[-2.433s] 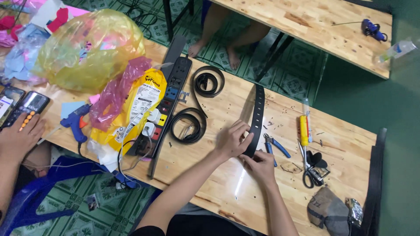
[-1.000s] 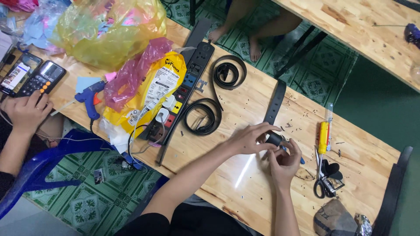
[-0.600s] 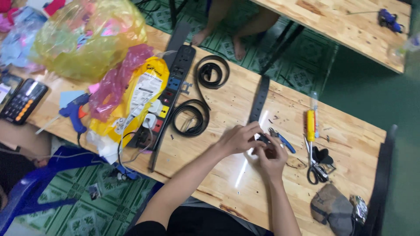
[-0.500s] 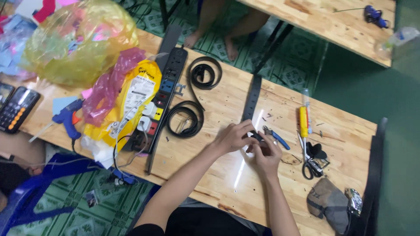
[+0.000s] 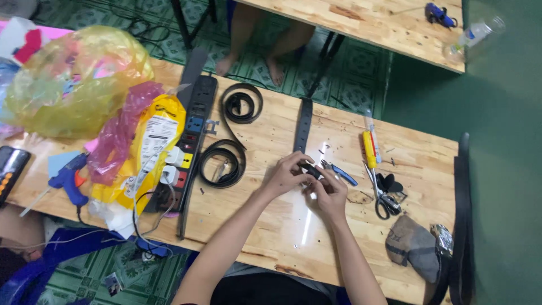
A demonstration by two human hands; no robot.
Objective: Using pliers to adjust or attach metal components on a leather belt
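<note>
Three black belts (image 5: 303, 125) — one scissors (image 5: 384, 197).

Both hands, left hand (image 5: 288, 176) and right hand (image 5: 329, 193), pinch the black strap's (image 5: 303, 127) near end; pliers (image 5: 337, 171) beside.

Left hand (image 5: 288, 175) and right hand (image 5: 328, 195) together, fingers pinched, forearms converging
</note>
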